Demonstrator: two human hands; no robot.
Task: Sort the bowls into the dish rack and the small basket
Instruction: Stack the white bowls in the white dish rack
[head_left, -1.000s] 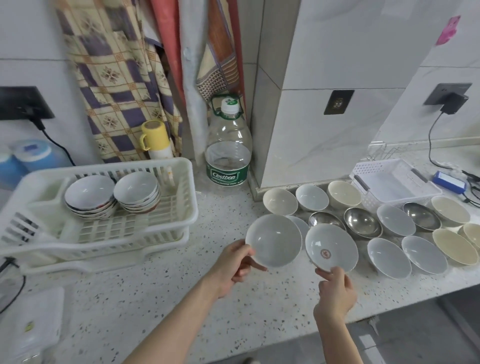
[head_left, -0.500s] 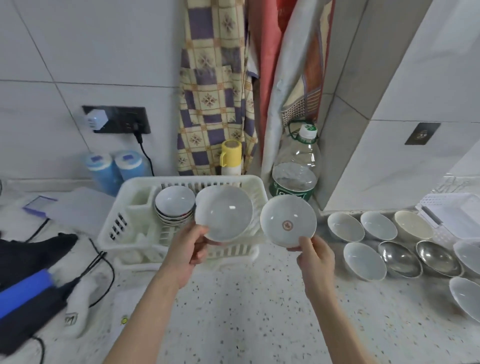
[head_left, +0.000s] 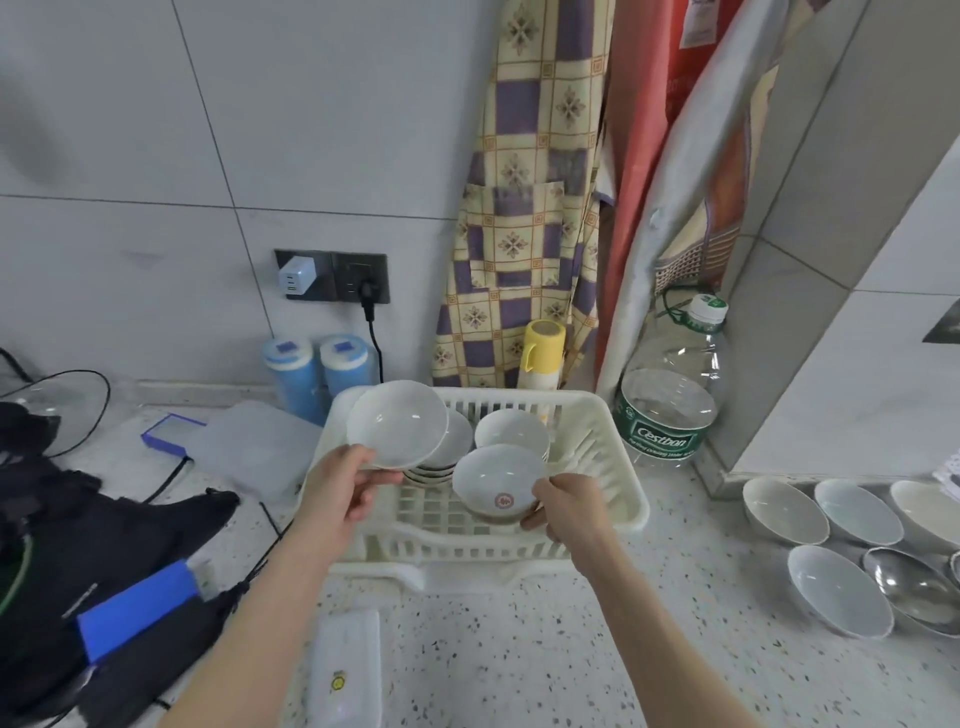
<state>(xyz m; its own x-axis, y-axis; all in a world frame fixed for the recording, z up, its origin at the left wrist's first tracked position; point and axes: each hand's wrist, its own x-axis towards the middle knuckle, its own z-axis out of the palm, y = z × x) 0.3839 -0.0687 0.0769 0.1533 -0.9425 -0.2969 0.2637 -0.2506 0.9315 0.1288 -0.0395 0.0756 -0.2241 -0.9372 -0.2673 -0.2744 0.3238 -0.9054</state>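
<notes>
At the far left of the speckled desk (head_left: 519, 649) lies a heap of dark cloth (head_left: 78, 545) with a blue block (head_left: 137, 608) on it, and cables run across the surface behind. Further back sit a clear plastic box (head_left: 249, 447) and two blue-capped canisters (head_left: 317, 371) against the tiled wall, under a socket with a white charger (head_left: 297, 276) and a black plug. A small white case (head_left: 343, 670) lies near the front edge.

The left hand (head_left: 340, 486) pinches the near rim of a plain white bowl (head_left: 397, 423), thumb on top and fingers curled beneath, holding it tilted over the left stack of bowls (head_left: 441, 462) in the white dish rack (head_left: 613, 467). A second stack (head_left: 511, 434) stands just to the right inside the rack. The right hand (head_left: 569, 512) grips another white bowl with a red mark (head_left: 496, 483) by its right rim, fingers wrapped under it, low over the rack's slatted floor in front of the second stack; whether it touches the floor cannot be told.

Behind the rack stands a yellow cup (head_left: 543, 345) in front of a checked cloth (head_left: 519, 208) hanging on the wall, with a red cloth beside it. Right of the rack is a large clear water bottle (head_left: 670, 400) with a green label. At the far right, more bowls wait on the desk: white ones (head_left: 836, 590) in two rows and a metal bowl (head_left: 914, 587) touching them. The small basket is out of view.
</notes>
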